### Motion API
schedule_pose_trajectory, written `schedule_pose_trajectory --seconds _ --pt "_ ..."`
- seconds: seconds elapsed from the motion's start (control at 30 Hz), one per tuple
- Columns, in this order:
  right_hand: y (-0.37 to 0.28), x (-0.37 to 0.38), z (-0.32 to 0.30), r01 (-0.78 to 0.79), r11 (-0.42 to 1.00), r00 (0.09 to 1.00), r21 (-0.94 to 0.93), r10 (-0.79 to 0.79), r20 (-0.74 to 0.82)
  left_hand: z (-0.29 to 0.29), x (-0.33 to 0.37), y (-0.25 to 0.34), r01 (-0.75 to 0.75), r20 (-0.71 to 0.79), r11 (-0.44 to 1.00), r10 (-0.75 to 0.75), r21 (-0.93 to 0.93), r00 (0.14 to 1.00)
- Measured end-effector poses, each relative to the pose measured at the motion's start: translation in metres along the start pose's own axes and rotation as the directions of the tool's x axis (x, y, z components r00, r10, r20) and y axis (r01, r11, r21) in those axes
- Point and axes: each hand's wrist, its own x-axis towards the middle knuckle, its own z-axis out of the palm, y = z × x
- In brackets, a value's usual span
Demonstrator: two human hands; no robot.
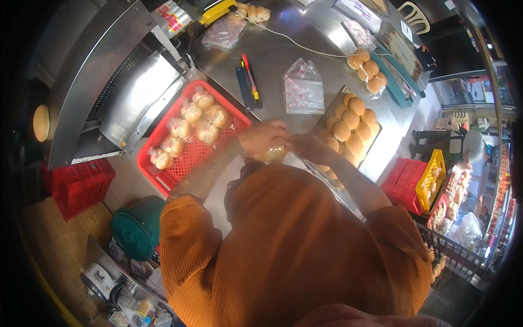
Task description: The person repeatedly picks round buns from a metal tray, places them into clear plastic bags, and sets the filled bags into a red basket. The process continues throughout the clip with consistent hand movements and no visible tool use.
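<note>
Head view. The left hand [262,136] and right hand [309,147] met over the steel counter [272,60], fingers of both curled around a clear bag of buns [272,155] held between them, just in front of the person's chest. To the left lay a red basket [158,180] containing bagged buns [192,113]; to the right, a metal tray [376,133] of loose buns [348,117]. A stack of empty bags [303,87] rested beyond the hands.
</note>
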Motion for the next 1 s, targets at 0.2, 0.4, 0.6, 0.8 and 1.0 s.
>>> schedule_pose_trajectory --seconds 0.2,0.4,0.6,0.8,1.0 --pt "-0.019 0.110 0.011 0.171 0.790 0.939 -0.589 -0.312 -0.146 -0.040 -0.014 -0.127 0.479 0.344 0.647 -0.334 -0.594 0.878" --pt "-0.023 0.174 -0.012 0.064 0.718 0.944 -0.694 -0.270 -0.191 -0.104 0.017 -0.213 0.463 0.457 0.755 -0.243 -0.465 0.856" --pt "0.017 0.212 -0.022 -0.020 0.868 0.966 -0.496 -0.111 -0.234 -0.115 0.054 -0.249 0.430 0.402 0.903 -0.387 -0.019 0.830" --pt "0.046 0.247 0.011 -0.326 0.803 0.940 -0.499 0.220 -0.259 -0.046 0.028 -0.275 0.378 -0.059 0.923 -0.375 0.067 0.925" --pt "0.021 0.172 0.009 -0.076 0.995 0.936 0.060 0.092 -0.339 -0.055 -0.094 -0.160 0.464 -0.268 0.712 -0.657 -0.526 0.705"
